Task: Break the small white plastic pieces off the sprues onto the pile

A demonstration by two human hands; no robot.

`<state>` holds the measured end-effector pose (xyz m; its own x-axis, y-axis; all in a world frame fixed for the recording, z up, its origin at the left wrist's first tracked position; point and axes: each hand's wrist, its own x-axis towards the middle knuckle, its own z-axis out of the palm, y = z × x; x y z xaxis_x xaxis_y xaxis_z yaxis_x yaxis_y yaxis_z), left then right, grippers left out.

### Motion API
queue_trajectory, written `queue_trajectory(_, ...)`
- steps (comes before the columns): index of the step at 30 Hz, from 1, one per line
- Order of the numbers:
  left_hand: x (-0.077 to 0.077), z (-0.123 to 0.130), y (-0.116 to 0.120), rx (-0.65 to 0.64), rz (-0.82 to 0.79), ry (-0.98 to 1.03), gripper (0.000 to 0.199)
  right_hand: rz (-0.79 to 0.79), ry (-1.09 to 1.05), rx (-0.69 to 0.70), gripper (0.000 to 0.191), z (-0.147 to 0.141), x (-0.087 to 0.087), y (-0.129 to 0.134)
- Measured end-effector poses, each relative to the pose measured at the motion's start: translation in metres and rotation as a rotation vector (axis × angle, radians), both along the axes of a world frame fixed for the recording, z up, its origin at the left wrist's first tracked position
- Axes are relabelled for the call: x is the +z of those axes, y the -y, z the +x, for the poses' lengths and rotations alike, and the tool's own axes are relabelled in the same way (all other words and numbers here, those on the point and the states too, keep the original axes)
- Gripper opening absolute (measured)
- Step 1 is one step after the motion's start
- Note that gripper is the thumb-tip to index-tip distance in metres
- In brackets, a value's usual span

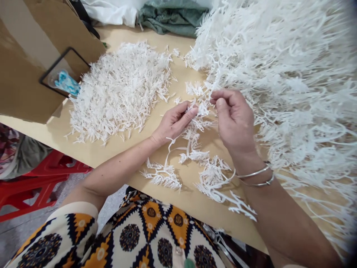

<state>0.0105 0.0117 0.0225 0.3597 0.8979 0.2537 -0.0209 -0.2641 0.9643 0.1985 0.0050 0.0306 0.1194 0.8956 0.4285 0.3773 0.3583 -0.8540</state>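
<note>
My left hand [178, 121] pinches a white plastic sprig [203, 108] between thumb and fingers, over the middle of the table. Just to the right, my right hand [234, 115] is raised with its fingers curled in toward the thumb. Whether anything small sits between those fingertips is hidden. A silver bangle circles that wrist. Below the hands lie branched white plastic stems [217, 173] with needle-like tips, and another such stem [164, 175] spreads out under my left forearm.
A heap of short white sprigs [122, 87] lies left of centre. A far larger pile of long white branches [292, 74] fills the right side. At left stands a cardboard box [41, 48]; green cloth [173, 16] lies at the back. Red stools [36, 182] stand beyond the table's edge.
</note>
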Motion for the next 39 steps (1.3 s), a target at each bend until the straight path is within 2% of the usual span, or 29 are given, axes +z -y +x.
queue_trajectory(4, -0.001, -0.002, -0.004, 0.012, 0.023, -0.018, 0.052, -0.051, 0.059, 0.113, 0.027, -0.007, 0.011, 0.009)
queue_trajectory(8, -0.003, -0.003, -0.005, 0.008, 0.031, -0.051, 0.053, -0.131, -0.045, 0.17, 0.018, -0.003, 0.002, 0.005)
queue_trajectory(10, -0.004, -0.004, -0.004, -0.006, 0.03, -0.056, 0.053, -0.139, -0.029, 0.156, 0.013, -0.002, -0.003, 0.003)
queue_trajectory(15, -0.004, -0.004, -0.007, -0.003, 0.09, -0.125, 0.058, -0.061, 0.208, 0.016, 0.005, -0.008, -0.007, 0.006)
queue_trajectory(18, -0.004, -0.004, -0.008, -0.001, 0.138, -0.134, 0.057, -0.084, 0.215, -0.018, 0.005, -0.01, -0.016, 0.005)
queue_trajectory(20, -0.003, -0.003, -0.006, -0.058, 0.178, -0.118, 0.052, -0.096, 0.2, -0.055, 0.004, -0.006, -0.023, 0.0)
queue_trajectory(23, -0.002, 0.001, -0.001, -0.265, 0.227, -0.129, 0.045, -0.098, 0.132, -0.133, 0.005, 0.007, -0.029, -0.009)
queue_trajectory(24, -0.002, 0.002, 0.001, -0.294, 0.219, -0.132, 0.045, -0.096, 0.099, -0.143, 0.003, 0.01, -0.029, -0.012)
queue_trajectory(25, -0.002, 0.003, 0.002, -0.275, 0.195, -0.128, 0.047, -0.083, 0.073, -0.143, 0.002, 0.013, -0.027, -0.013)
queue_trajectory(29, -0.005, 0.004, 0.002, 0.024, 0.057, -0.084, 0.051, 0.013, 0.077, -0.059, 0.016, 0.008, -0.009, -0.005)
queue_trajectory(31, -0.009, 0.004, 0.001, 0.103, 0.016, -0.083, 0.05, 0.004, 0.087, -0.025, 0.021, 0.002, 0.001, 0.001)
queue_trajectory(33, -0.013, 0.004, 0.0, 0.116, -0.024, -0.064, 0.047, -0.084, 0.069, 0.027, 0.023, -0.002, 0.008, 0.007)
queue_trajectory(35, -0.016, 0.005, -0.001, 0.092, -0.056, -0.032, 0.046, -0.195, 0.031, 0.109, 0.017, -0.003, 0.011, 0.009)
queue_trajectory(39, -0.019, 0.005, -0.003, 0.074, -0.089, 0.0, 0.047, -0.298, -0.044, 0.209, 0.009, 0.003, 0.006, 0.005)
